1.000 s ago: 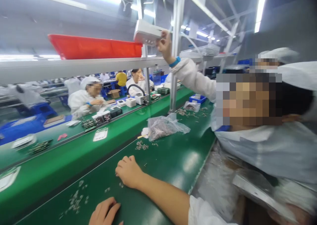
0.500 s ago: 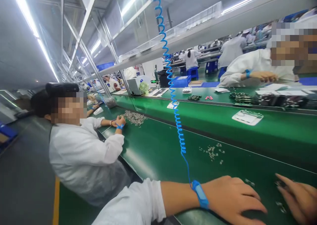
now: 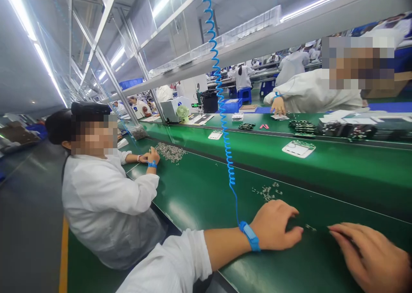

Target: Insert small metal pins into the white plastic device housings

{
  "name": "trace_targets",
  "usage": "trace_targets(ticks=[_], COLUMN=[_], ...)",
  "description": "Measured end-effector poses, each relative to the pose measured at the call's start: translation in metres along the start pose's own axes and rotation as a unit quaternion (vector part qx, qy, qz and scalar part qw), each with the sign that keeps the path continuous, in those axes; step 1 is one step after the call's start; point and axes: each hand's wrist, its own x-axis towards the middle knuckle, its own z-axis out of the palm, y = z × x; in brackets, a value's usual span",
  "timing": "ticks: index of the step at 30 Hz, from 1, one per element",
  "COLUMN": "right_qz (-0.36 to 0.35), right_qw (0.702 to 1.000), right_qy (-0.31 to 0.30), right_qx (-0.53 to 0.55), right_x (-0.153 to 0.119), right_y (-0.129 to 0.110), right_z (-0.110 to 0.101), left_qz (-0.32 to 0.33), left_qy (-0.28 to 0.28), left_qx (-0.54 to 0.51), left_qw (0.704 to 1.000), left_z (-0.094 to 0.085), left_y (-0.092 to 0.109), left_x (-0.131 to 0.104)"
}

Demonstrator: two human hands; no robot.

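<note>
My left hand [image 3: 277, 226], with a blue wrist strap [image 3: 250, 237] on its wrist, rests over the green work surface [image 3: 199, 198]. Its thumb and index finger are apart, with nothing visible between them. Just right of its fingertips lies a small metallic part [image 3: 310, 227]. On the other side of that part is my right hand [image 3: 373, 256], its fingertips drawn together; whatever they pinch, if anything, is hidden. Beyond my left hand lies a loose scatter of small metallic parts [image 3: 268, 192].
A coiled blue cord [image 3: 222, 108] hangs down to my wrist strap. A co-worker [image 3: 109, 198] at left handles a larger pile of small parts [image 3: 170, 152]. White panels [image 3: 298, 149] lie on the green belt. Stacked circuit boards [image 3: 302, 127] and another co-worker's sleeve [image 3: 299, 89] are across.
My left hand has risen from the surface's near side toward the scattered parts, thumb and index apart. My right hand has shifted left, more of it showing. The co-worker across has moved an arm.
</note>
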Motion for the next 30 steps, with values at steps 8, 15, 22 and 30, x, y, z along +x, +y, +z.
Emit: trace_targets(ticks=[8, 15, 22, 30], right_qz=[0.052, 0.165, 0.193, 0.066], right_qw=[0.983, 0.960, 0.944, 0.991], right_qy=[-0.080, -0.038, -0.065, -0.062], right_qx=[0.158, 0.221, 0.261, 0.101], right_x=[-0.002, 0.002, -0.001, -0.001], right_y=[-0.062, -0.065, -0.059, -0.060], right_z=[0.001, 0.000, 0.006, 0.001], left_qz=[0.021, 0.013, -0.027, -0.019], left_qy=[-0.002, -0.001, 0.007, 0.007], left_qx=[-0.165, -0.284, -0.249, -0.185], left_qw=[0.986, 0.959, 0.968, 0.983], left_z=[-0.003, -0.006, -0.001, -0.005], left_y=[0.008, 0.016, 0.013, 0.013], left_x=[0.007, 0.009, 0.009, 0.006])
